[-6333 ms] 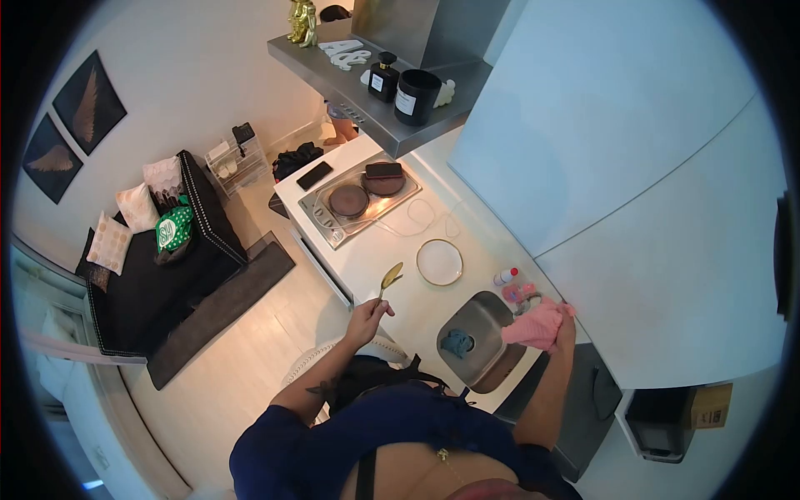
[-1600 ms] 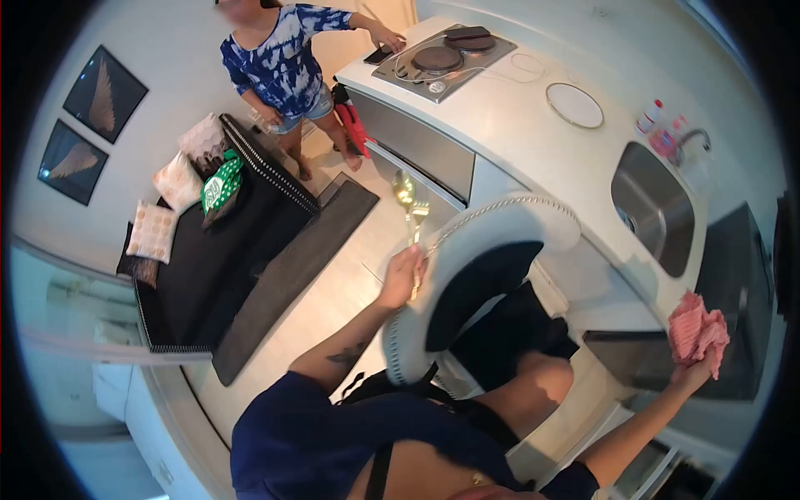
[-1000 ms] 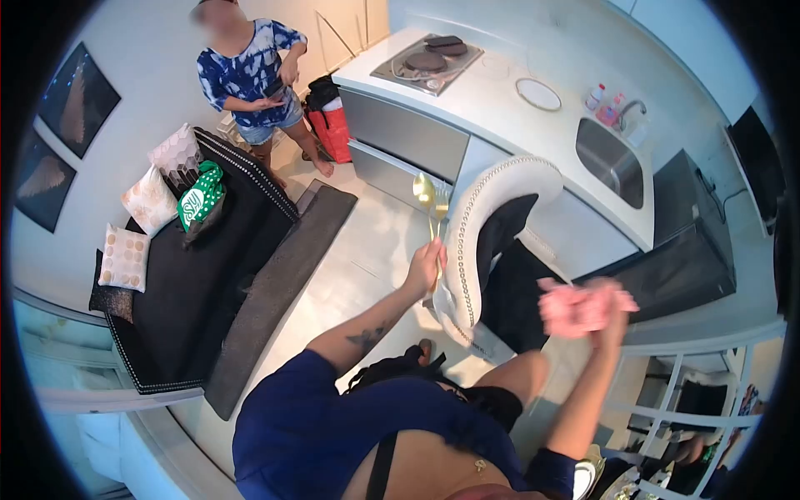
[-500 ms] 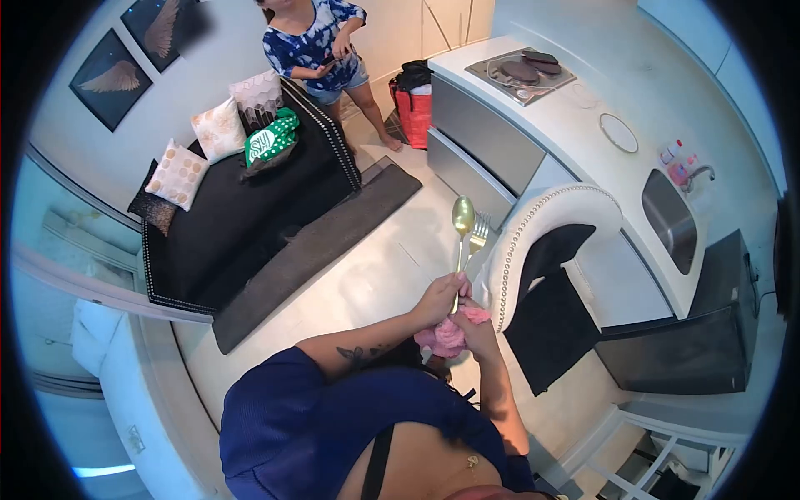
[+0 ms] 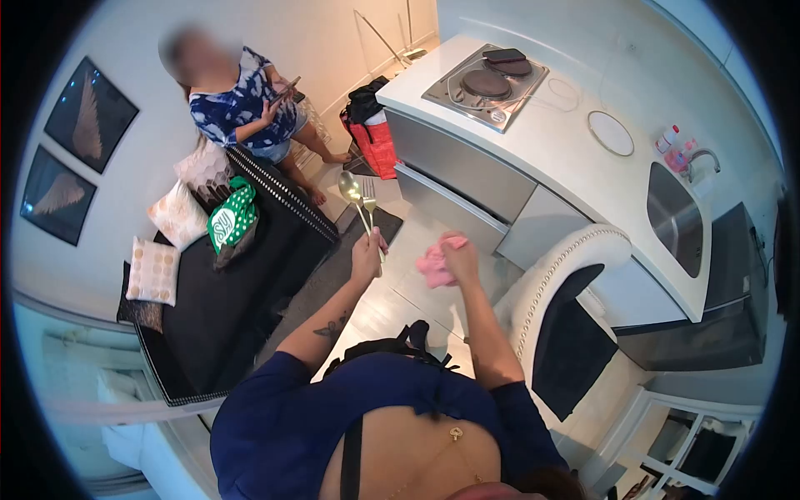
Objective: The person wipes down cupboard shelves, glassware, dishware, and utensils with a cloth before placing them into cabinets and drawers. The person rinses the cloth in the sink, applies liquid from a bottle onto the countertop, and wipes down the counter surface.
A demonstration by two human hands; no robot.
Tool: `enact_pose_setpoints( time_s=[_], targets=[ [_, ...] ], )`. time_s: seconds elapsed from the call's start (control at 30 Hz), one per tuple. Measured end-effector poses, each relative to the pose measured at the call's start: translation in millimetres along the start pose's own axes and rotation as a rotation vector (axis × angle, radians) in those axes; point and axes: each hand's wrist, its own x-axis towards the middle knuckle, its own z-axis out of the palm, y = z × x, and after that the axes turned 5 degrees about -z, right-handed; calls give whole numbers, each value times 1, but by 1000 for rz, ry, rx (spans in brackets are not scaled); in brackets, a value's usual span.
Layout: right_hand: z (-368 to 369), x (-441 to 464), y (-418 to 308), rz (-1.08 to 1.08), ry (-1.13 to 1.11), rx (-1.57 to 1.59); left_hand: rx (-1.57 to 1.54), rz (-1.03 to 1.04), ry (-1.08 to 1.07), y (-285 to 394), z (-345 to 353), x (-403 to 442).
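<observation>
My left hand is closed around the handles of a gold spoon and a gold fork, whose heads point up and away from me. Bunched in my right hand is a pink cloth, a short way to the right of the cutlery and apart from it. Both hands are held in the air over the light floor, in front of my body.
A white studded chair stands right of my right arm. Behind it runs the counter with hob, plate and sink. A person holding a phone stands beyond the black sofa. A red bag is by the counter.
My hands, together at the cloth half a second ago, are now apart, each still holding its things. The view has shifted. Earlier, my right hand held the cloth near the sink.
</observation>
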Motion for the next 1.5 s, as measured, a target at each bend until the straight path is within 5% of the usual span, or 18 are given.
enact_pose_setpoints(
  time_s=[0.1, 0.17, 0.23, 0.33, 0.4, 0.47, 0.67, 0.77, 0.87, 1.07, 1.3, 1.37, 1.5],
  targets=[
    [-17, 60, 47, 117, 96, -176, 339, 307, 29, -4, -7, 77],
    [-35, 83, 54, 53, 188, -301, 441, 243, -35, 19, -3, 118],
    [-47, 103, 63, -2, 283, -425, 668, 709, -153, 18, 9, 175],
    [-59, 142, 80, -24, 292, -499, 804, 928, -424, 14, 39, 257],
    [-57, 166, 91, -131, 250, -573, 858, 924, -528, 10, 60, 297],
    [-54, 194, 86, -8, 198, -549, 979, 983, -660, -2, 86, 346],
    [-34, 255, 106, -17, 346, -797, 1297, 941, -629, -9, 131, 414],
    [-31, 271, 104, 208, 315, -838, 1325, 1001, -700, -15, 129, 433],
    [-25, 259, 104, 131, 375, -919, 1246, 752, -825, -36, 133, 442],
    [-34, 250, 87, 220, 440, -1038, 889, 928, -886, -10, 136, 415],
    [2, 197, 61, 226, 451, -1041, 869, 879, -1211, 16, 61, 419],
    [2, 180, 59, 241, 455, -1057, 808, 585, -1313, 41, 42, 417],
    [32, 139, 21, 319, 359, -972, 787, 500, -1132, 51, -24, 419]
  ],
)
